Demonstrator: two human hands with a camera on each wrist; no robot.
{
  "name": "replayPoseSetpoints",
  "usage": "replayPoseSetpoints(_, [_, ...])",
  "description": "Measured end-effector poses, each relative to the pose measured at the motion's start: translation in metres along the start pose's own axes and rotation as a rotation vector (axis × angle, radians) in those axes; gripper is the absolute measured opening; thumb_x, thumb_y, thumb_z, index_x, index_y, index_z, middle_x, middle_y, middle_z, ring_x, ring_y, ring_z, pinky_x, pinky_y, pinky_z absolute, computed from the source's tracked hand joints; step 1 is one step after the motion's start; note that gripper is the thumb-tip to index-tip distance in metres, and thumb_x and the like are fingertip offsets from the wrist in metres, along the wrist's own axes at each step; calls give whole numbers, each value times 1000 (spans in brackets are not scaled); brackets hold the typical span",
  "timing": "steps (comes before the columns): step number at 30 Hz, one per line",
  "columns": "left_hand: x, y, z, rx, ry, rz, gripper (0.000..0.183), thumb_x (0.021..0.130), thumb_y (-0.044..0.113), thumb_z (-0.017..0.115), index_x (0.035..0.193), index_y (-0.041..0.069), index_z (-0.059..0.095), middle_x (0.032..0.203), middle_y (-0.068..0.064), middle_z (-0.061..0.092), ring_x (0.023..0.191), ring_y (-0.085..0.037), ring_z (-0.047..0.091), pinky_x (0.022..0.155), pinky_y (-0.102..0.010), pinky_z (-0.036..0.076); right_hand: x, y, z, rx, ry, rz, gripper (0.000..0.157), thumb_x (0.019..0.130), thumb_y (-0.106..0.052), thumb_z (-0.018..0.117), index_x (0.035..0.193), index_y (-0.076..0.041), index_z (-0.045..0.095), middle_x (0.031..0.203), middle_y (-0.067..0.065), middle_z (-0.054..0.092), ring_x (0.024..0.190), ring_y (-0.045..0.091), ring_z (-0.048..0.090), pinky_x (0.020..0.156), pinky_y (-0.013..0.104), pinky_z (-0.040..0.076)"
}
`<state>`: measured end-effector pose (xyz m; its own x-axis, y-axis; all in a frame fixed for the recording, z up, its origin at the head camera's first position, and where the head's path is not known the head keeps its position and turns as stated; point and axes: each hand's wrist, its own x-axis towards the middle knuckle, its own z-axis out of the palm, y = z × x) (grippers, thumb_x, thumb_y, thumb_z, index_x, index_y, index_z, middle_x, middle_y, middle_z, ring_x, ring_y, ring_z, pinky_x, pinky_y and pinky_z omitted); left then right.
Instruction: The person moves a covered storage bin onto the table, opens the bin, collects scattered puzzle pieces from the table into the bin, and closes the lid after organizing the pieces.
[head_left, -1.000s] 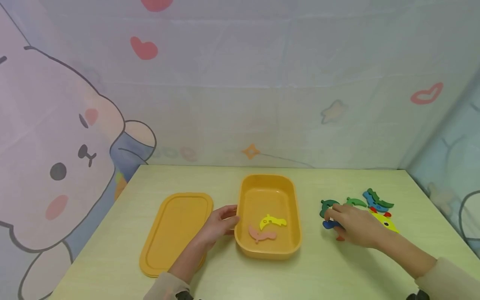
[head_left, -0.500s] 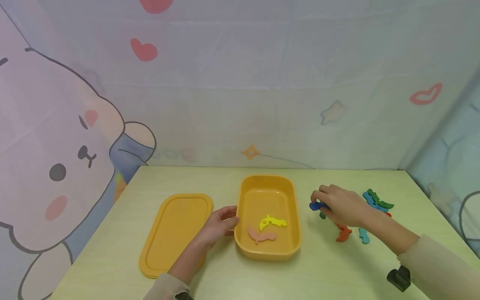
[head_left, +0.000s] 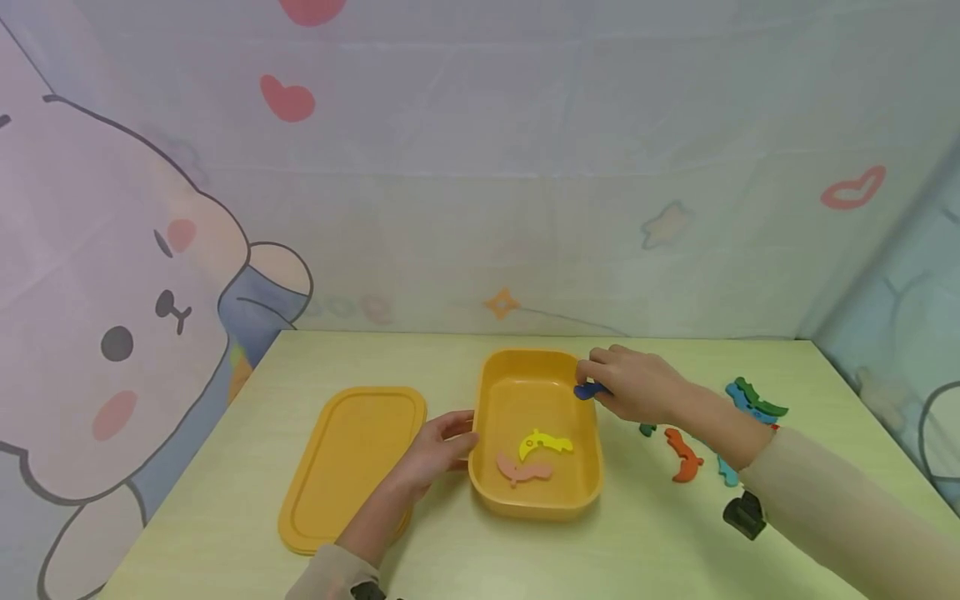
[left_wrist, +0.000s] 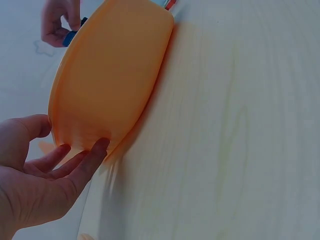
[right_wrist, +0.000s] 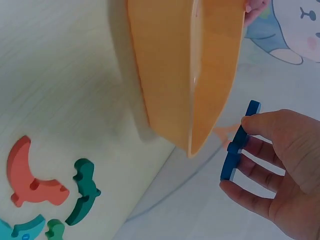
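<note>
A yellow-orange open box [head_left: 534, 505] stands on the table, with a yellow crocodile-like toy piece [head_left: 546, 443] and a pink toy piece [head_left: 523, 472] lying inside. My left hand [head_left: 442, 450] touches the box's left outer wall; in the left wrist view its fairly straight fingers [left_wrist: 90, 162] rest against the wall and the thumb meets the rim. Over the box's right rim, near the far corner, my right hand [head_left: 633, 385] pinches a dark blue toy piece [right_wrist: 240, 142] between thumb and fingers. The right wrist view shows that piece raised beside the box, apart from it.
A flat yellow-orange lid [head_left: 352, 467] lies left of the box. To the right are loose toy pieces: an orange-red one [head_left: 684, 457], a dark green one [right_wrist: 85, 192], and a green one [head_left: 759, 400] by a blue one [head_left: 738, 397]. The right arm hides some others.
My right hand has lifted the dark blue toy piece off the table and carried it left to the box's right rim. My left hand and the box stay put.
</note>
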<state>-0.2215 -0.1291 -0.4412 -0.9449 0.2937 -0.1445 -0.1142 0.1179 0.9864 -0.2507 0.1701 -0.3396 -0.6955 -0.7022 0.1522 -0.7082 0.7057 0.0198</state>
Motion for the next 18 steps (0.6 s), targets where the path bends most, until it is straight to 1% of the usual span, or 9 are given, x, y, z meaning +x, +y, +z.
replayPoseSetpoints(5, [-1, 2, 1, 11, 5, 0, 46, 93, 14, 52, 135, -2, 40, 132, -25, 46, 112, -34, 54, 79, -40, 54, 11, -4, 4, 13, -17, -18, 13, 84, -16, 66, 94, -19, 60, 85, -6, 53, 72, 13, 47, 56, 21, 41])
replayPoseSetpoints(10, [0, 2, 1, 9, 0, 0, 46, 93, 13, 51, 135, -3, 40, 132, -25, 45, 112, -34, 54, 80, -41, 54, 21, -8, 4, 31, -36, -20, 12, 85, -16, 65, 95, -19, 60, 86, -5, 54, 72, 13, 46, 56, 21, 39])
replayPoseSetpoints(18, [0, 2, 1, 9, 5, -1, 46, 93, 12, 52, 135, -3, 40, 132, -24, 46, 113, -34, 53, 80, -39, 54, 38, -14, 2, 43, -24, -44, 10, 86, -15, 63, 94, -20, 61, 83, -4, 53, 71, 13, 47, 56, 23, 40])
